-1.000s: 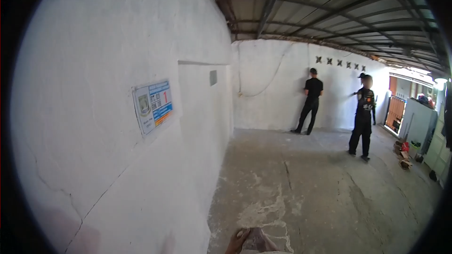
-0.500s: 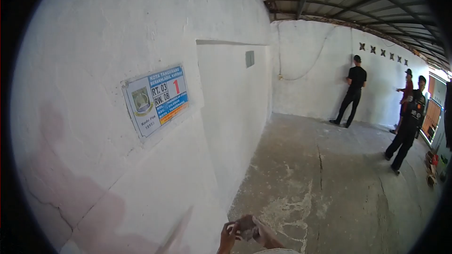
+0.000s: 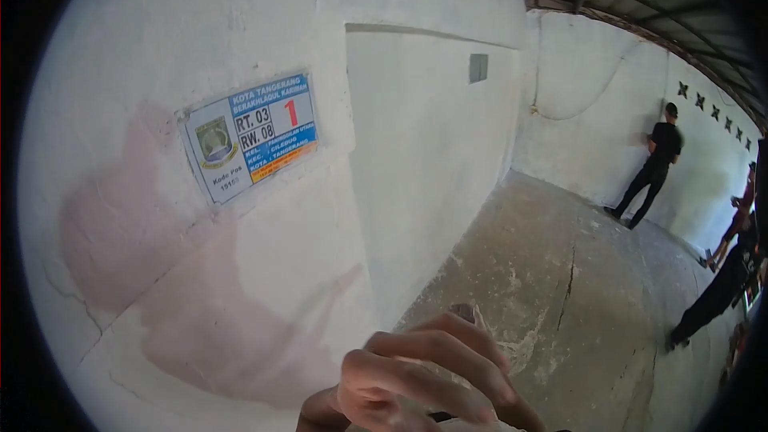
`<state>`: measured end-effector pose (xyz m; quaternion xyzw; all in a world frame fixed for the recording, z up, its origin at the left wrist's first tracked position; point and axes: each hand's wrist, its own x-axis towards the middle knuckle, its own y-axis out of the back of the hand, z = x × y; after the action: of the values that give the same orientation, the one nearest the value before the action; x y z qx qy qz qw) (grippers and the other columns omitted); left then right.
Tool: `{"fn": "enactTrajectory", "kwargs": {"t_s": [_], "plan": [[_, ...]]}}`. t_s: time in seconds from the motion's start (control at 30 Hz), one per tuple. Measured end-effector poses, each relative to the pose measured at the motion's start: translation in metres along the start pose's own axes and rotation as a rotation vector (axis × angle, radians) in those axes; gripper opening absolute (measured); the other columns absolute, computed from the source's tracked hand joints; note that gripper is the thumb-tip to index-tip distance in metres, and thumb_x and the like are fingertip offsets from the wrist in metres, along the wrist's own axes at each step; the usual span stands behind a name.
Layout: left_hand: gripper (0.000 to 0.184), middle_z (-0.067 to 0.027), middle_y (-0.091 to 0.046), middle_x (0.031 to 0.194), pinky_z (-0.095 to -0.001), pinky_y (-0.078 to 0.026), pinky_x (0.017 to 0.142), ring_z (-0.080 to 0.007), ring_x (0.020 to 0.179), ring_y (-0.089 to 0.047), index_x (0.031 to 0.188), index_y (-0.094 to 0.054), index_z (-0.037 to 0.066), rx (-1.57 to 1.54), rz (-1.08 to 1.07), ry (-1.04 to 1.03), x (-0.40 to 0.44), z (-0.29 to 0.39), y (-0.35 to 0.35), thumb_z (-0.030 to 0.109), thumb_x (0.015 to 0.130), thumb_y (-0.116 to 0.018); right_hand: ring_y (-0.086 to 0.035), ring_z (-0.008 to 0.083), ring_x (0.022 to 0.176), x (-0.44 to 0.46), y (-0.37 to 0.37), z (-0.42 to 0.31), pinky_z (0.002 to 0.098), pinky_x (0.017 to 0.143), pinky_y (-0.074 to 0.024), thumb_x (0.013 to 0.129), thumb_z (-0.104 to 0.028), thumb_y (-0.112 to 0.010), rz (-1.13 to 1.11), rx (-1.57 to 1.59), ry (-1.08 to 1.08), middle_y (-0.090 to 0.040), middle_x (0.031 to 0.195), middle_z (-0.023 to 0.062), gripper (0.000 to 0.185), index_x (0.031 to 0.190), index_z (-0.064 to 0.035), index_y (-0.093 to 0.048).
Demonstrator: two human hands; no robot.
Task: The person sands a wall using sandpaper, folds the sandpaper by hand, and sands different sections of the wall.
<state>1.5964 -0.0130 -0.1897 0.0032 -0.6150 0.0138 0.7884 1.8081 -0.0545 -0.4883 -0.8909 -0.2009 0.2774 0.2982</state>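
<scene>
At the bottom middle, close to the camera, my left hand [image 3: 420, 364] is curled, its fingers bent across in front of my right hand. My right hand [image 3: 472, 336] is mostly hidden behind it; only its back edge and part of the forearm show. A small brownish-grey piece with a pale edge [image 3: 464, 312] sticks up above the knuckles, and its kind cannot be made out. Both hands are close together, in front of the white wall [image 3: 424, 152] and apart from it. What lies between the fingers is hidden.
A blue and white address plaque [image 3: 252, 138] is fixed to the wall on the left, with shadows below it. Cracked concrete floor [image 3: 544, 272] stretches right. A person in black [image 3: 660, 160] faces the far wall; two more people stand at the right edge.
My view has turned left and down, so the plaque sits further left and the people further right. Both hands have come up closer to the camera, the left now covering much of the right.
</scene>
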Motion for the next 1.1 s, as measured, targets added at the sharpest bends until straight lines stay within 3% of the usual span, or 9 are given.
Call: {"fn": "enactTrajectory", "kwargs": {"t_s": [0.13, 0.27, 0.53, 0.6, 0.63, 0.73, 0.87, 0.93, 1.1], "plan": [[0.029, -0.0174, -0.069, 0.092, -0.0398, -0.056, 0.067, -0.0237, 0.078, -0.066, 0.100, -0.068, -0.006, -0.303, -0.031, -0.219, 0.026, -0.039, -0.010, 0.023, 0.095, -0.068, -0.043, 0.0059, 0.048, 0.032, -0.006, -0.011, 0.0261, 0.045, -0.0394, 0.103, -0.036, -0.052, -0.135, -0.085, 0.028, -0.047, 0.058, -0.0042, 0.029, 0.093, -0.0109, -0.059], [0.020, -0.0177, -0.068, 0.088, -0.0391, -0.056, 0.066, -0.0253, 0.076, -0.065, 0.095, -0.068, -0.005, -0.509, -0.136, -0.122, 0.025, -0.037, 0.004, 0.015, 0.091, -0.071, -0.066, 0.0143, 0.083, 0.035, -0.075, -0.038, 0.0294, 0.061, -0.0547, 0.103, -0.036, -0.051, -0.116, -0.093, 0.099, -0.064, 0.107, 0.0054, 0.037, 0.126, -0.0066, -0.054], [0.024, -0.0202, -0.068, 0.083, -0.0404, -0.052, 0.064, -0.0295, 0.071, -0.065, 0.080, -0.067, -0.004, -0.361, 0.252, 0.263, 0.030, -0.011, 0.018, 0.016, 0.093, -0.065, -0.051, 0.0085, 0.060, 0.068, -0.249, -0.083, 0.0257, 0.047, -0.0431, 0.105, -0.038, -0.049, -0.394, -0.179, 0.502, -0.059, 0.085, 0.0012, 0.035, 0.111, -0.0048, -0.058], [0.013, -0.0202, -0.067, 0.087, -0.0432, -0.058, 0.065, -0.0290, 0.077, -0.068, 0.095, -0.066, -0.005, -0.741, -0.158, -0.173, 0.042, -0.035, 0.035, 0.007, 0.092, -0.068, -0.052, 0.0088, 0.066, 0.074, -0.303, -0.098, 0.0272, 0.052, -0.0447, 0.105, -0.037, -0.049, -0.346, -0.274, 0.787, -0.057, 0.086, 0.0011, 0.036, 0.112, -0.0028, -0.058], [0.019, -0.0239, -0.066, 0.089, -0.0455, -0.060, 0.067, -0.0316, 0.078, -0.070, 0.105, -0.064, -0.006, -0.710, 0.153, 0.197, 0.028, -0.001, 0.032, 0.009, 0.094, -0.066, -0.052, 0.0094, 0.069, 0.068, -0.328, -0.110, 0.0274, 0.056, -0.0451, 0.105, -0.036, -0.050, -0.342, -0.335, 0.889, -0.056, 0.087, 0.0017, 0.035, 0.109, -0.0022, -0.059], [0.030, -0.0243, -0.064, 0.087, -0.0447, -0.060, 0.066, -0.0335, 0.076, -0.069, 0.116, -0.060, -0.007, -0.803, 0.012, 0.007, 0.025, -0.029, 0.050, 0.014, 0.095, -0.066, -0.054, 0.0127, 0.074, 0.070, -0.403, -0.132, 0.0290, 0.064, -0.0456, 0.104, -0.033, -0.052, -0.306, -0.380, 1.208, -0.055, 0.089, 0.0050, 0.034, 0.104, -0.0004, -0.059], [0.036, -0.0229, -0.063, 0.083, -0.0424, -0.058, 0.060, -0.0321, 0.069, -0.065, 0.117, -0.056, -0.008, -0.156, 0.139, -0.324, 0.022, -0.037, 0.121, 0.025, 0.101, -0.055, -0.055, 0.0239, 0.071, 0.082, -0.491, -0.165, 0.0354, 0.067, -0.0461, 0.102, -0.029, -0.054, -0.050, -0.482, 1.962, -0.057, 0.093, 0.0145, 0.031, 0.102, 0.0021, -0.058], [0.035, -0.0160, -0.063, 0.092, -0.0456, -0.054, 0.080, -0.0296, 0.087, -0.064, 0.099, -0.059, 0.005, 0.755, 0.515, 0.055, 0.014, 0.019, 0.132, 0.036, 0.103, -0.043, -0.055, 0.0310, 0.069, 0.078, -0.527, -0.178, 0.0413, 0.067, -0.0464, 0.102, -0.027, -0.055, -0.192, -0.400, 1.913, -0.059, 0.092, 0.0181, 0.029, 0.102, 0.0021, -0.057], [0.047, -0.0149, -0.051, 0.103, -0.0418, -0.048, 0.093, -0.0235, 0.100, -0.056, 0.110, -0.052, 0.005, 2.105, 0.550, 0.054, -0.041, 0.092, 0.197, 0.043, 0.105, -0.027, -0.058, 0.0316, 0.065, 0.058, -0.577, -0.193, 0.0415, 0.065, -0.0463, 0.102, -0.026, -0.055, -0.482, -0.348, 1.859, -0.060, 0.075, 0.0159, 0.026, 0.097, -0.0003, -0.058]]}}
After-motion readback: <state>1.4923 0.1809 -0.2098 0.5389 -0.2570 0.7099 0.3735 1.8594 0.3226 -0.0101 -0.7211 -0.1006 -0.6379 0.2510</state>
